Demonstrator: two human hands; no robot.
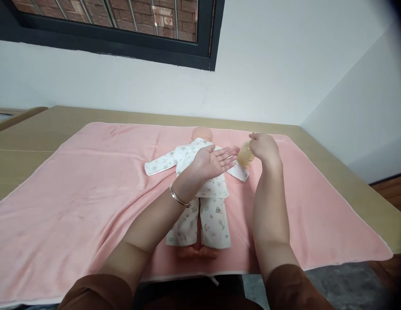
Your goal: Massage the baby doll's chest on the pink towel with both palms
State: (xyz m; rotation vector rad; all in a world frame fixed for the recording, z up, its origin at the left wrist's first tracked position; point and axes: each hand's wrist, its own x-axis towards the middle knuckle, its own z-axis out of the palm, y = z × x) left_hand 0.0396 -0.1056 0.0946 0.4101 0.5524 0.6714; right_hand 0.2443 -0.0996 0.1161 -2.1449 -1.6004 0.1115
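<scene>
My right hand (265,148) is closed around a yellowish, see-through baby bottle (245,155), which tilts down to the left. Its lower end is near the doll's right-side sleeve, and my fingers hide its top. Over the doll's chest, my left hand (216,161) is held palm up with its fingers stretched out, holding nothing. A silver bracelet (177,196) circles that wrist. Beneath my hands, a baby doll (216,189) lies in a white patterned top and trousers, head away from me, feet toward me. My left hand and forearm cover part of its top.
A pink blanket (90,193) with a white edge is spread under the doll and has folds left of it. It lies on a light wooden table (35,129). Behind stands a white wall (258,77) with a dark-framed window (122,38).
</scene>
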